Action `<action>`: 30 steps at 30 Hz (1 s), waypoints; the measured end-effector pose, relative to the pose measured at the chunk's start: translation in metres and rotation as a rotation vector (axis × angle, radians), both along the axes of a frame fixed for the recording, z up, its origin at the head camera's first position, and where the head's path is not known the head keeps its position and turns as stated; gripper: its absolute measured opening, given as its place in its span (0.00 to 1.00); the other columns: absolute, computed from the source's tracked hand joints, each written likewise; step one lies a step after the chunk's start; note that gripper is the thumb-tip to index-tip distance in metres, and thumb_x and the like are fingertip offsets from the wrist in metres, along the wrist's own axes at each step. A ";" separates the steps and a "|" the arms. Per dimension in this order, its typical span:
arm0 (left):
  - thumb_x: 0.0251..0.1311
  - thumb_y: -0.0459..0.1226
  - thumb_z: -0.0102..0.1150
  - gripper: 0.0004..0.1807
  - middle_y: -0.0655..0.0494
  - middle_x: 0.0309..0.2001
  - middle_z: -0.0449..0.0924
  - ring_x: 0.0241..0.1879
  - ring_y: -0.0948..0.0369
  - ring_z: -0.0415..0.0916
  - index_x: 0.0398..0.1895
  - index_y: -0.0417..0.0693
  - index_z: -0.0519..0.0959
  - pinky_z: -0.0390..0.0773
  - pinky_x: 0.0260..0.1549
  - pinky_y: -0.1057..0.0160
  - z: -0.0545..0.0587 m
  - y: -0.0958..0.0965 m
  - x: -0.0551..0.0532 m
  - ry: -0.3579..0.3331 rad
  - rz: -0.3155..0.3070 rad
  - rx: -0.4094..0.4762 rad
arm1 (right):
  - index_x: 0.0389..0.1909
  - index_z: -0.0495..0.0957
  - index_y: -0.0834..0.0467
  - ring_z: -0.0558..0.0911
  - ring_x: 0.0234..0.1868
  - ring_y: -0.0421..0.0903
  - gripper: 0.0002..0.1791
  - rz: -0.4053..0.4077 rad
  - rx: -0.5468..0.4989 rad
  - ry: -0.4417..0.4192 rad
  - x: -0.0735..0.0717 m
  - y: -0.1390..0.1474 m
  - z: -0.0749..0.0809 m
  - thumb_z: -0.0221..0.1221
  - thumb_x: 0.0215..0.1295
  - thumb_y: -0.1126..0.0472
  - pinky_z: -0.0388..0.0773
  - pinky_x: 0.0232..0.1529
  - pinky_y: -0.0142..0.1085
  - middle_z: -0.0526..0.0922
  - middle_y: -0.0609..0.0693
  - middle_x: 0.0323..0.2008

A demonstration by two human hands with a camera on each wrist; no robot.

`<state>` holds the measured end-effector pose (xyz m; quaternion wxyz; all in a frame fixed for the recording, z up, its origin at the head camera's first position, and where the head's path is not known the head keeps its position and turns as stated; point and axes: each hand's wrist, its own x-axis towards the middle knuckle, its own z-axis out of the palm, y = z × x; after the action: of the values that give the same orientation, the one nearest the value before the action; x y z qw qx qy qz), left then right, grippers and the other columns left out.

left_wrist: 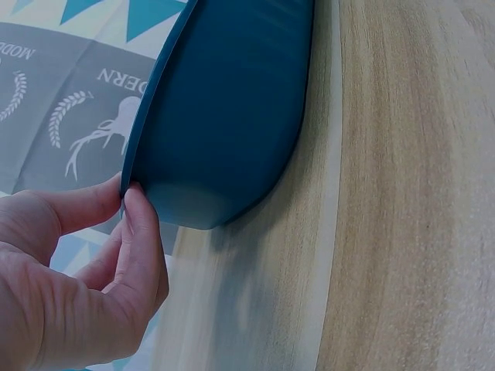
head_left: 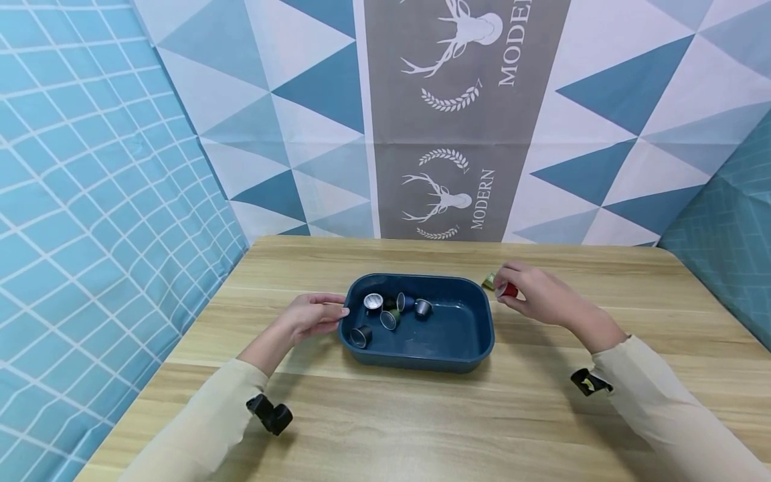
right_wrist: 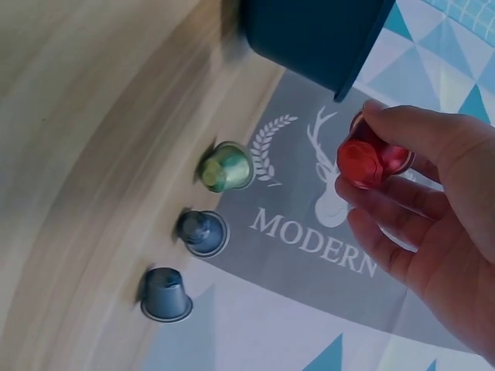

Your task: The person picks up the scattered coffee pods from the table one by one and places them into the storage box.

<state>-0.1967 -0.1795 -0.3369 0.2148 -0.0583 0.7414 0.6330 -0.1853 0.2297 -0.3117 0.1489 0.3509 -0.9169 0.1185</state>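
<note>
My left hand (head_left: 313,313) pinches the left end rim of a dark blue plastic bin (head_left: 415,362), thumb on one side of the wall and fingers on the other in the left wrist view. Several coffee capsules lie in the bin's left half, among them a silver-lidded one (head_left: 373,302), a green one (head_left: 389,319) and a dark grey one (head_left: 361,336). Just off the bin's right end, my right hand (head_left: 545,294) holds a red coffee capsule (right_wrist: 363,164) between thumb and fingers. A light green capsule (right_wrist: 227,167) is on the table beside that hand.
Two dark blue-grey capsules, one nearer (right_wrist: 166,294) and one beside the green capsule (right_wrist: 204,233), stand on the wooden table (head_left: 385,422) in the right wrist view. Behind the table's back edge hangs a patterned cloth (head_left: 325,167); a blue checked cloth (head_left: 90,201) hangs at left.
</note>
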 end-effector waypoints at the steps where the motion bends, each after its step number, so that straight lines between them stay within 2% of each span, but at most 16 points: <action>1: 0.61 0.32 0.60 0.27 0.62 0.34 0.84 0.34 0.69 0.81 0.63 0.35 0.69 0.82 0.34 0.73 0.000 0.000 0.000 0.000 -0.001 0.000 | 0.32 0.78 0.57 0.79 0.31 0.37 0.10 0.004 0.002 0.002 0.000 -0.001 0.001 0.69 0.52 0.69 0.83 0.32 0.33 0.78 0.47 0.32; 13: 0.62 0.32 0.60 0.27 0.64 0.32 0.83 0.34 0.69 0.81 0.64 0.35 0.68 0.82 0.35 0.73 0.001 0.000 -0.001 -0.005 -0.001 0.002 | 0.35 0.80 0.61 0.79 0.30 0.37 0.10 0.042 0.052 -0.064 0.002 -0.014 0.016 0.69 0.52 0.69 0.81 0.32 0.31 0.80 0.50 0.33; 17: 0.62 0.32 0.60 0.27 0.63 0.32 0.83 0.34 0.69 0.81 0.64 0.36 0.68 0.82 0.35 0.73 0.000 0.000 -0.001 -0.008 0.001 0.007 | 0.35 0.80 0.60 0.78 0.31 0.38 0.10 0.056 0.073 -0.122 0.004 -0.020 0.025 0.69 0.52 0.69 0.81 0.33 0.30 0.81 0.50 0.33; 24: 0.61 0.33 0.61 0.27 0.64 0.32 0.83 0.36 0.68 0.82 0.63 0.36 0.69 0.83 0.36 0.72 0.002 0.000 0.000 -0.009 0.002 0.002 | 0.38 0.79 0.62 0.76 0.32 0.40 0.10 0.074 0.123 -0.211 0.005 -0.030 0.041 0.67 0.54 0.69 0.81 0.34 0.32 0.82 0.52 0.35; 30: 0.61 0.32 0.61 0.27 0.63 0.33 0.83 0.36 0.68 0.81 0.63 0.35 0.69 0.83 0.36 0.72 0.002 0.000 0.000 -0.007 -0.003 0.009 | 0.39 0.79 0.62 0.75 0.32 0.41 0.10 0.042 0.170 -0.278 0.005 -0.039 0.048 0.66 0.56 0.67 0.80 0.34 0.33 0.82 0.54 0.36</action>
<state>-0.1965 -0.1793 -0.3349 0.2189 -0.0584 0.7380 0.6357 -0.1803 0.1906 -0.2635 -0.0122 0.3613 -0.9279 0.0911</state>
